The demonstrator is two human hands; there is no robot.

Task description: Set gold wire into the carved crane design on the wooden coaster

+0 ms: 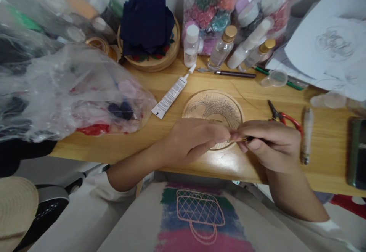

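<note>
My left hand [200, 137] reaches over a round wooden disc [213, 105] with a dark line drawing of fine scales and rays. Its fingers are pinched together, and what lies between them is hidden. Close against those fingertips, my right hand [273, 143] is closed on a thin gold-coloured piece [239, 140] with a dark part near the thumb. The kind of this piece is too small to tell. Both hands meet above the disc's lower right edge and cover part of it.
A white glue tube [170, 97] lies left of the disc, a dark-handled craft knife [236, 74] behind it. Red-handled pliers [288, 120] and a pale pen [307, 135] lie right. Bottles [223, 50], a plastic bag [94, 92], dark cloth [145, 23] and drawn paper [334, 46] surround the workspace.
</note>
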